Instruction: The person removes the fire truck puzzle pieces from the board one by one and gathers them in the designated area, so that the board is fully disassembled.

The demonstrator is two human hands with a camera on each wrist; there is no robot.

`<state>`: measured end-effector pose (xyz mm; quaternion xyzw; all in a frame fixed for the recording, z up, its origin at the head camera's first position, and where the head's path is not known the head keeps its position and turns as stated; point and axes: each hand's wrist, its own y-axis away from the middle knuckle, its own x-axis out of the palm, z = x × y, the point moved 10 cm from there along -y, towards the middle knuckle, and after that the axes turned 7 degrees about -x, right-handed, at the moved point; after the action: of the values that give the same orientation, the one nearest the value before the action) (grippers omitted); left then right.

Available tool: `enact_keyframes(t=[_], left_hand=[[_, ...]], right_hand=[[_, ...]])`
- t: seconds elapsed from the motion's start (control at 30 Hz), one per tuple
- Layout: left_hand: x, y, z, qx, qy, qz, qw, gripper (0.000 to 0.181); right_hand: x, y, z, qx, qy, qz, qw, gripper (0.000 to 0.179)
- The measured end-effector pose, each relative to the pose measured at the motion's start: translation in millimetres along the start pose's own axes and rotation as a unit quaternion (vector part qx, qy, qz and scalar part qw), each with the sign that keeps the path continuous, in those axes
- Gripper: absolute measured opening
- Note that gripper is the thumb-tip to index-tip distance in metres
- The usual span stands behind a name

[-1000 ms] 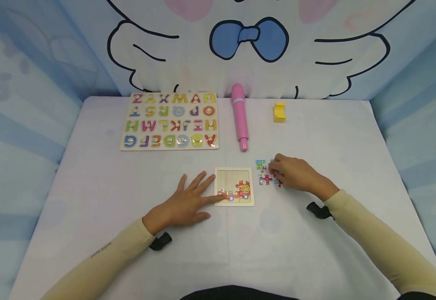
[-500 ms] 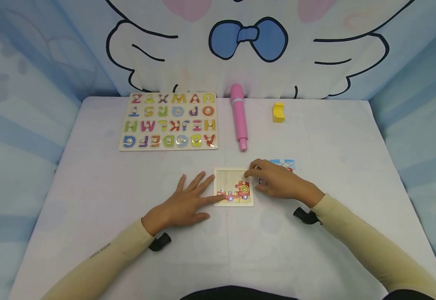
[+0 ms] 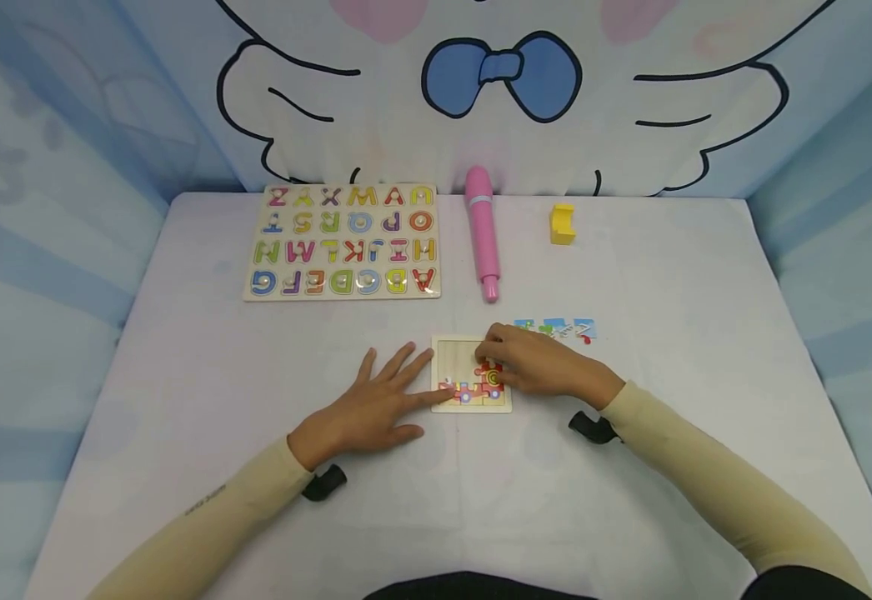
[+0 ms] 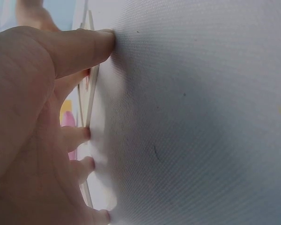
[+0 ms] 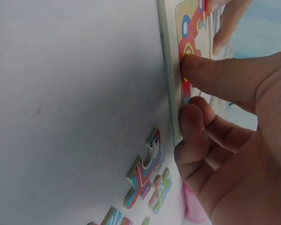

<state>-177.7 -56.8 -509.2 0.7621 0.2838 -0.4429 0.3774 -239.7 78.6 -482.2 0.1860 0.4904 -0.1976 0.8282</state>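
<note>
One cartoon backdrop: hangs well beyond the fingers of the left hand and right hand.
White counter: spreads beneath all ten fingers and carries every toy.
Alphabet board: lies flat beyond the left fingers, apart from them, its coloured letters in rows.
Left hand: palm down, fingers straight and fanned wide, gripping nothing; the forefinger reaches over the near left part of a wooden frame, its tip at the placed pieces.
Right hand: fingers bent at the frame's right edge, the thumb tip on a round yellow detail. A scrap of red and blue shows between thumb and forefinger in the right wrist view; whether they grip it cannot be told.
Wooden frame: flat between the two sets of fingers, its bare wood ahead of the left forefinger.
Pink wand: lies lengthwise beyond the right fingers, apart from them.
Yellow block: farther out past the right fingers, to the right of the wand.
Placed pieces: a red vehicle picture between left forefinger and right thumb.
Loose pieces: just beyond the right knuckles, partly hidden by the hand.
</note>
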Motion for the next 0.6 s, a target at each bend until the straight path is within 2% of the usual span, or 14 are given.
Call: enact_keyframes(t=[0.17,0.37,0.5,0.6], left_hand=[[-1.6,-0.2,-0.2,-0.002,0.003,0.002,1.0,0.065],[-1.4,-0.4,-0.6,0.001,0.006,-0.001,1.0,0.065],[-1.1,0.3,-1.3,0.002,0.006,-0.003,1.0,0.065],[-0.9,0.7,-0.9,-0.003,0.005,-0.003,1.0,0.065]], right_hand=[[-1,-0.9,-1,0.004,-0.018,-0.006,0.9998,0.023],[-4,1.0,-2,-0.005,-0.097,-0.025,0.995,0.018],[-21,16.9,-9,0.001,-0.149,-0.054,0.9874,0.019],[-36,37.9,-26,0.036,-0.151,-0.059,0.9862,0.021]])
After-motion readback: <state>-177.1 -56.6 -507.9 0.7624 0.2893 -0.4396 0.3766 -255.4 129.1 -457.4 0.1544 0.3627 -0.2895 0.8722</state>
